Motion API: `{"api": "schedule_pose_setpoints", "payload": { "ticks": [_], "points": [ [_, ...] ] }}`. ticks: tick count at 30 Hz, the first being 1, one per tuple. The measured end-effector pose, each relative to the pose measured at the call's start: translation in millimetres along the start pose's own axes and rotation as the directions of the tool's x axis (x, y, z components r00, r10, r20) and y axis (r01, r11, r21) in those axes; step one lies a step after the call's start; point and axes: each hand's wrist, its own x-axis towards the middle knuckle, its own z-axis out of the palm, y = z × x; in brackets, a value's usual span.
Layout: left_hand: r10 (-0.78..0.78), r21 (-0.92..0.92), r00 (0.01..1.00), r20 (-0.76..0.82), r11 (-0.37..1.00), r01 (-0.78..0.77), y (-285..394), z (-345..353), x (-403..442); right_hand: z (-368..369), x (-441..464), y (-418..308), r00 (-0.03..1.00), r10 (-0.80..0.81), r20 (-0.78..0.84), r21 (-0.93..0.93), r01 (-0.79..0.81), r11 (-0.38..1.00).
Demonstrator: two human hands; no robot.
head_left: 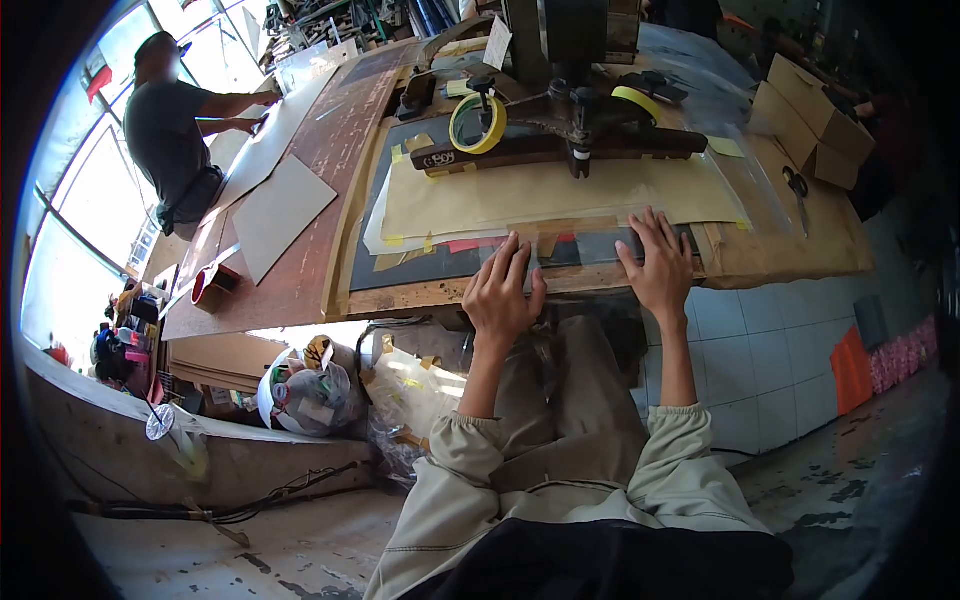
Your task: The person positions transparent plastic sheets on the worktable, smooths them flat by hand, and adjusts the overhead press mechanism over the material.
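My left hand lies palm down with its fingers spread at the front edge of a dark board. To its right my right hand rests flat, fingers apart, its fingertips by the lower edge of a tan paper sheet. Clear film seems to lie between and under the fingertips. Red strips show beside my left fingers. Above the paper sits a dark bar of a metal press, with a yellow tape roll hanging on it and another yellow roll farther right.
Black scissors and an open cardboard box are at the right. A grey board and a red tape dispenser lie on the left. A person works at the far left. A full waste bin stands below the table.
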Motion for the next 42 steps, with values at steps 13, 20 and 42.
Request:
{"api": "schedule_pose_setpoints", "payload": {
  "ticks": [13, 20, 42],
  "points": [
    [0.005, 0.002, 1.000, 0.008, 1.000, -0.005, -2.7, 2.2, -2.1, 1.5, -0.3, 1.1, 1.000, -0.012, -0.012, -0.018, 0.011, 1.000],
    [0.008, 0.009, 1.000, 0.006, 1.000, -0.008, -2.6, 2.8, -2.1, 0.0, -0.2, 0.1, 1.000, -0.001, 0.006, -0.017, 0.001, 1.000],
    [0.009, 0.011, 1.000, -0.006, 1.000, -0.009, -2.6, 3.1, -1.4, 0.7, 0.1, 0.9, 1.000, -0.001, 0.011, -0.022, 0.001, 1.000]
  ]
}}
